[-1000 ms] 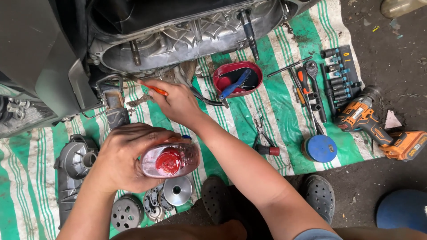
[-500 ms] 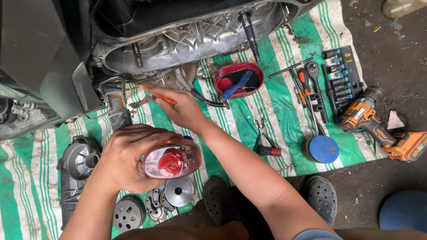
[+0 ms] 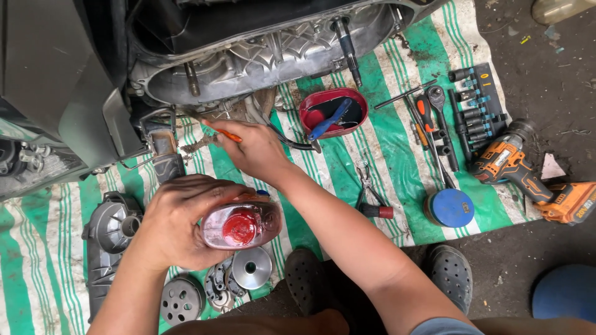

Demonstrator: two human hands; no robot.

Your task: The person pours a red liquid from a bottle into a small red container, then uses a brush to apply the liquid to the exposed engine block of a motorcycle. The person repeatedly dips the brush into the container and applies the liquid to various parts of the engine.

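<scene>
Left hand [image 3: 177,220] is closed around a clear plastic bottle with a red cap [image 3: 242,224], held on its side just below the right hand [image 3: 254,149]. The right hand pinches an orange-handled tool [image 3: 225,134], its tip directed under the engine casing [image 3: 261,59] just above. A red tray [image 3: 333,112] lies right of that hand, pliers [image 3: 370,195] beside the forearm.

Drill [image 3: 528,174] right of socket set [image 3: 475,99]
</scene>
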